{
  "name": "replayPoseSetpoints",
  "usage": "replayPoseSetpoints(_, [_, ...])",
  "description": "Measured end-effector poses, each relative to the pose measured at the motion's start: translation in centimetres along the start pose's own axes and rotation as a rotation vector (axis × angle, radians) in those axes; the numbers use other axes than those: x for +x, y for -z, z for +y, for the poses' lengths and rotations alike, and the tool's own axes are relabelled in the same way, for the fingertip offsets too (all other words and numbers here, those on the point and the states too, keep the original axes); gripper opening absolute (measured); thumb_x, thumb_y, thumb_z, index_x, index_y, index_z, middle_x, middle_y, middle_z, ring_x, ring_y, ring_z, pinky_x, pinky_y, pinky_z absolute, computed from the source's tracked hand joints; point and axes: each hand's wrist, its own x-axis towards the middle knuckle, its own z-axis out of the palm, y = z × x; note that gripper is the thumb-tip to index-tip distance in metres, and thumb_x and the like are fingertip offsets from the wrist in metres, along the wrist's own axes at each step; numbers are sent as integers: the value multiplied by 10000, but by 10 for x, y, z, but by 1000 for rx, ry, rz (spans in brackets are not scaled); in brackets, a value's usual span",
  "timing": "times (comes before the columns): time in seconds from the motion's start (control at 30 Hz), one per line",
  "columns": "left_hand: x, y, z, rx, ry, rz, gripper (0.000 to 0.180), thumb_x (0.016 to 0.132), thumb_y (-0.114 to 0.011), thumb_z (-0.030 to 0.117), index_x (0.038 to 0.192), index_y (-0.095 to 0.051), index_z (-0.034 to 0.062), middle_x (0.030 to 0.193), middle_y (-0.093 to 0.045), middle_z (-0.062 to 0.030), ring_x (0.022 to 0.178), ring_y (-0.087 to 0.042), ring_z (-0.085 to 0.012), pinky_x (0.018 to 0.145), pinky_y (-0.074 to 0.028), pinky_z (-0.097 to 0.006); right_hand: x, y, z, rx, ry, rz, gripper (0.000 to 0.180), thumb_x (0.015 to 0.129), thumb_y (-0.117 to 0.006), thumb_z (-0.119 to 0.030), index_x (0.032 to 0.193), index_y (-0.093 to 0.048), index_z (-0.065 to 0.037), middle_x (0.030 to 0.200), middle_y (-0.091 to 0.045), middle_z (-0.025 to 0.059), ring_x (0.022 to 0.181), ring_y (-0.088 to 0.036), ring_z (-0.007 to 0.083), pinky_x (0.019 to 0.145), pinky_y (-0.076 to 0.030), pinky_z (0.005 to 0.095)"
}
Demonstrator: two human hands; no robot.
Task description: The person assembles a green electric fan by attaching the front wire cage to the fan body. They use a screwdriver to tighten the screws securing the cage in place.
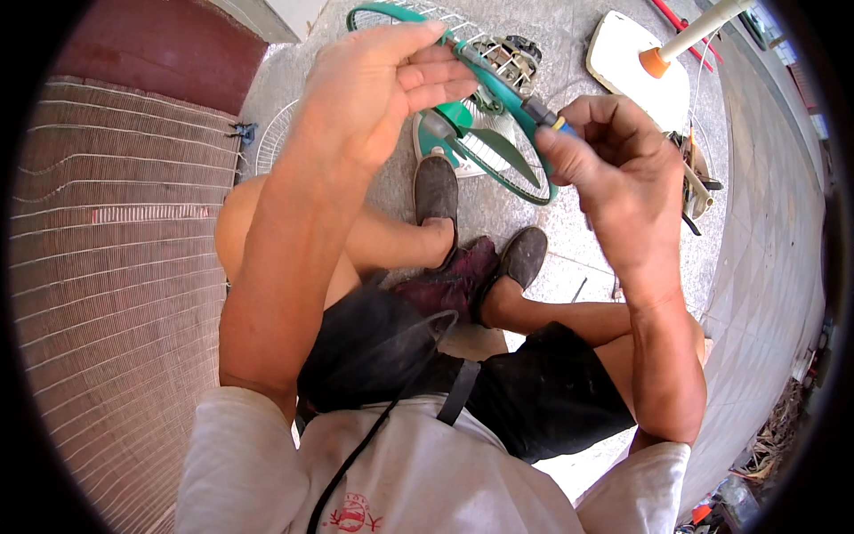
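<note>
Head view: right hand (pixel 623 169) gripped screwdriver (pixel 553 121) beside green fan rim (pixel 489 76)

Nearest the lens came the wearer's pale shirt (pixel 436 472) and black shorts (pixel 569 392), the knees parted, which presumably left room to work between them. Past the lap, both forearms reached forward, so the hands stood out over the floor.

The right hand was closed on the screwdriver's blue-and-yellow handle, thumb against bent fingers, a pinch that probably suited fine control more than force. The shaft ran up and leftward along the rim toward the left hand (pixel 365 98). That hand had its thumb stretched out and its fingers apart near the shaft's far end, perhaps to steady it; with the parts overlapping, whether it gripped rim or shaft could not be told.

The fan rim lay beneath the hands, ahead of the feet, with a dark green blade (pixel 507 153) showing inside it, a spot that seemingly kept it in easy reach. Lower down were the left shoe (pixel 436 189) and the right shoe (pixel 523 256), with dark red cloth (pixel 449 283) between them.

Farther off, a white base (pixel 621 64) carried a pale pole (pixel 703 32) through an orange collar (pixel 655 62), likely put to one side for space.
</note>
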Motion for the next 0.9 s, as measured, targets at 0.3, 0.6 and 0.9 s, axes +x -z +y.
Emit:
replayPoseSetpoints(0.3, [-4, -1, 3, -39, 76, 30, 249, 935, -546, 112, 1073, -545, -96, 1010, -618, -216, 928, -629, -307, 882, -532, -428, 1, 3, 7, -68, 130, -31, 264, 846, -751, -187, 1019, -673, -4, 787, -661, 28, 644, -597, 57, 486, -412, 161])
replayPoseSetpoints(0.6, [-13, -13, 8, -23, 35, 35, 262, 934, -542, 92, 1080, -536, -125, 1025, -619, -227, 934, -631, -307, 892, -526, -418, 4, 12, -6, 123, -190, -111, 290, 831, -766, -187, 1025, -669, 5, 787, -672, 43, 635, -607, 60, 500, -404, 171])
replayPoseSetpoints(0.9, [-13, -22, 12, 8, 88, 166, 283, 939, -537, 97, 1093, -524, -139, 1054, -606, -239, 954, -621, -315, 898, -525, -418, 0, 2, -2, -118, 26, -62, 303, 829, -770, -173, 1047, -660, 6, 827, -678, 50, 633, -575, 45, 487, -428, 168])
